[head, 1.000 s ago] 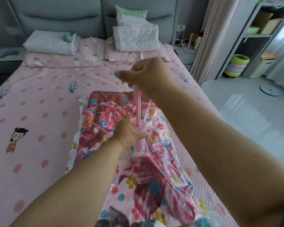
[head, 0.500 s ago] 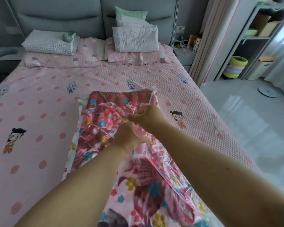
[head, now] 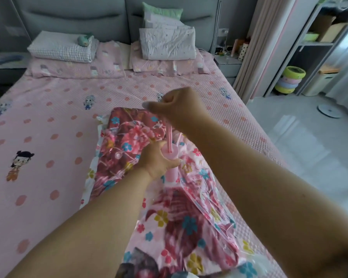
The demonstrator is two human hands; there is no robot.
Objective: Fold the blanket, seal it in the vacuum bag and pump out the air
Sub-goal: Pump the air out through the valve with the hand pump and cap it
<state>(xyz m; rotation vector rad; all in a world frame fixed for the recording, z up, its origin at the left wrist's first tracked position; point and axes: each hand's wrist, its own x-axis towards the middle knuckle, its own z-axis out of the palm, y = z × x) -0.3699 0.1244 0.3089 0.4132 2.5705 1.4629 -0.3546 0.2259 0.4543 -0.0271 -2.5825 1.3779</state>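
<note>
A folded floral blanket (head: 129,141) lies inside a clear vacuum bag (head: 207,199) on the pink bed (head: 48,121). A pink hand pump (head: 171,157) stands upright on the bag. My left hand (head: 156,160) grips the pump's cylinder. My right hand (head: 179,106) is raised above it, curled round the pump handle, which is hidden inside the fist. The thin pink rod (head: 169,137) shows between handle and cylinder. The bag's plastic is wrinkled against the blanket.
Pillows (head: 167,44) and a folded checked cloth (head: 62,50) lie at the grey headboard. A nightstand (head: 228,63), curtain (head: 263,47), shelf unit (head: 319,41), stacked colourful rings (head: 289,81) and a white bin (head: 321,81) stand to the right. Tiled floor (head: 309,149) runs beside the bed.
My right hand pushed the pump handle down to the cylinder half a second ago and has pulled it up again. My left hand stayed on the cylinder.
</note>
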